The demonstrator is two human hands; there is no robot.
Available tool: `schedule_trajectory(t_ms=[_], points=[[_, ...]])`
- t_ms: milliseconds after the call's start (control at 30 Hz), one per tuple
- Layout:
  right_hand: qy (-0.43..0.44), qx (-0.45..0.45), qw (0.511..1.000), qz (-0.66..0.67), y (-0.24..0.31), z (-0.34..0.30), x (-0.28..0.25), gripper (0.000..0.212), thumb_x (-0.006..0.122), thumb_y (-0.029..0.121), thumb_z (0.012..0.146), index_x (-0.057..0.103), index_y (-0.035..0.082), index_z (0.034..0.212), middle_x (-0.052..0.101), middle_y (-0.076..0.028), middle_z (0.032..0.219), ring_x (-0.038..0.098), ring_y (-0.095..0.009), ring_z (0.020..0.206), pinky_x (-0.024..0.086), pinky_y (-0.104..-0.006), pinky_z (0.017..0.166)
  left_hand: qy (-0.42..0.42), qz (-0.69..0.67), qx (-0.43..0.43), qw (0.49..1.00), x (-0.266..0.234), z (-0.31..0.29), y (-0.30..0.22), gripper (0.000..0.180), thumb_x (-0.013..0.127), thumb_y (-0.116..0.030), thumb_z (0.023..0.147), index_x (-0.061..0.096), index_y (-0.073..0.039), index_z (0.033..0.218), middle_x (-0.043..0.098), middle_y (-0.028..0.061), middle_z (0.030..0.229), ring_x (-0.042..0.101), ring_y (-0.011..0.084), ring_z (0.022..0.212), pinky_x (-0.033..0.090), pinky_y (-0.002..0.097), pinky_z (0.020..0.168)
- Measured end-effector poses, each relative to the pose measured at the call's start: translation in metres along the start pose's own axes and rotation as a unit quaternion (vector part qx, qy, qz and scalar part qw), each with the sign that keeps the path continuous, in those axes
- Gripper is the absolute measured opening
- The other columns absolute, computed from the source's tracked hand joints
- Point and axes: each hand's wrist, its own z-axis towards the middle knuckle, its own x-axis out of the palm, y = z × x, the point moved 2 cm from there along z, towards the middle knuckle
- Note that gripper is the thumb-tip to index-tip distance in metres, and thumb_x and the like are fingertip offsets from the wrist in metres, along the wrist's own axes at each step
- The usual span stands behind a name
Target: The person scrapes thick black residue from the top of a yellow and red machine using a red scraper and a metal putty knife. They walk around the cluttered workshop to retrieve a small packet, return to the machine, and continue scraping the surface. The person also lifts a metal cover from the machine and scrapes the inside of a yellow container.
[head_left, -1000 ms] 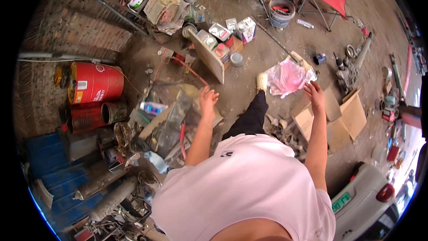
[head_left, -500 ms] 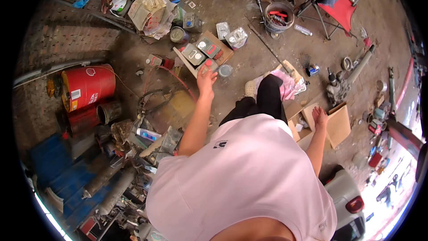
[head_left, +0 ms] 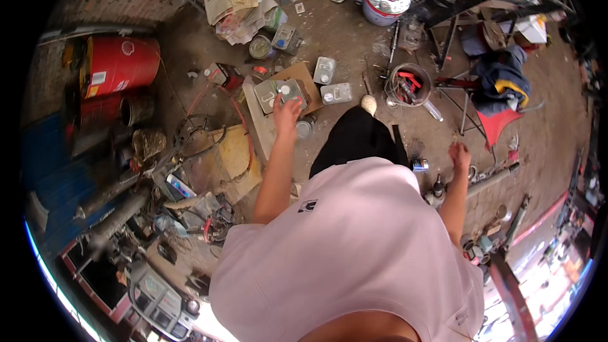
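Observation:
My left hand (head_left: 287, 117) is over a cardboard tray (head_left: 256, 128), beside a silver rectangular can (head_left: 265, 97) and a second metal can (head_left: 293, 92). Its fingers are bent around something reddish at the fingertips, which the hand mostly hides. Close by its wrist is a round tin (head_left: 305, 128). Two more silver rectangular cans (head_left: 325, 71) stand just right of the tray. My right hand (head_left: 460, 156) hangs out to the side, fingers loosely curled and nothing visible in it, above the floor by some metal pipes and parts.
A bucket (head_left: 408, 85) of red-handled tools stands ahead, with a folding stool (head_left: 497, 123) draped in dark clothing to its right. Red drums (head_left: 122, 66) line the left wall. A hose (head_left: 237, 107) loops across the floor. A lidded pail (head_left: 386, 0) is at the back.
My view has shifted forward and right, and one shoe now shows ahead. The cardboard box by my right hand has left the view. My left hand remains over the cans.

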Motion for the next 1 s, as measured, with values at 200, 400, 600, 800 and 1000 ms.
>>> schedule_trajectory(t_ms=[200, 400, 600, 800, 1000], points=[[0.093, -0.094, 0.982, -0.136, 0.159, 0.054, 0.126, 0.028, 0.053, 0.016, 0.083, 0.049, 0.0, 0.106, 0.061, -0.007, 0.086, 0.059, -0.013, 0.069, 0.047, -0.022, 0.055, -0.048, -0.046, 0.034, 0.997, 0.04, 0.02, -0.016, 0.048, 0.05, -0.006, 0.079, 0.035, -0.012, 0.124, 0.051, 0.0085, 0.099, 0.058, 0.0168, 0.075, 0.045, 0.026, 0.061], [0.204, -0.132, 0.952, -0.188, 0.233, 0.102, 0.269, 0.03, 0.055, 0.016, 0.082, 0.05, 0.003, 0.108, 0.061, -0.007, 0.088, 0.059, -0.012, 0.068, 0.046, -0.0222, 0.054, -0.161, -0.113, -0.018, 0.98, 0.042, 0.079, -0.017, 0.051, 0.049, -0.004, 0.077, 0.034, -0.013, 0.124, 0.055, 0.0065, 0.081, 0.059, 0.0177, 0.068, 0.044, 0.0255, 0.054], [0.279, -0.13, 0.91, -0.276, 0.313, 0.088, 0.482, 0.034, 0.055, 0.017, 0.082, 0.048, 0.0, 0.111, 0.06, -0.007, 0.092, 0.057, -0.012, 0.074, 0.047, -0.0222, 0.06, -0.201, -0.147, -0.001, 0.969, 0.104, 0.193, -0.057, 0.046, 0.048, -0.004, 0.077, 0.037, -0.012, 0.121, 0.052, 0.0059, 0.088, 0.059, 0.0158, 0.071, 0.044, 0.0242, 0.055], [0.43, -0.066, 0.815, -0.382, 0.308, 0.139, 0.661, 0.036, 0.051, 0.016, 0.083, 0.046, -0.002, 0.114, 0.059, -0.008, 0.094, 0.059, -0.016, 0.081, 0.048, -0.0252, 0.065, -0.216, -0.173, 0.018, 0.961, 0.195, 0.284, -0.105, 0.052, 0.052, -0.004, 0.076, 0.036, -0.012, 0.124, 0.048, 0.0053, 0.094, 0.057, 0.0156, 0.079, 0.044, 0.0252, 0.067], [0.467, -0.088, 0.746, -0.466, 0.215, 0.246, 0.813, 0.029, 0.057, 0.011, 0.077, 0.054, -0.002, 0.103, 0.061, -0.008, 0.088, 0.058, -0.012, 0.075, 0.046, -0.0241, 0.058, -0.252, -0.171, -0.065, 0.95, 0.259, 0.382, -0.04, 0.051, 0.052, -0.007, 0.076, 0.036, -0.009, 0.125, 0.049, 0.0067, 0.099, 0.057, 0.0141, 0.076, 0.044, 0.025, 0.065]])
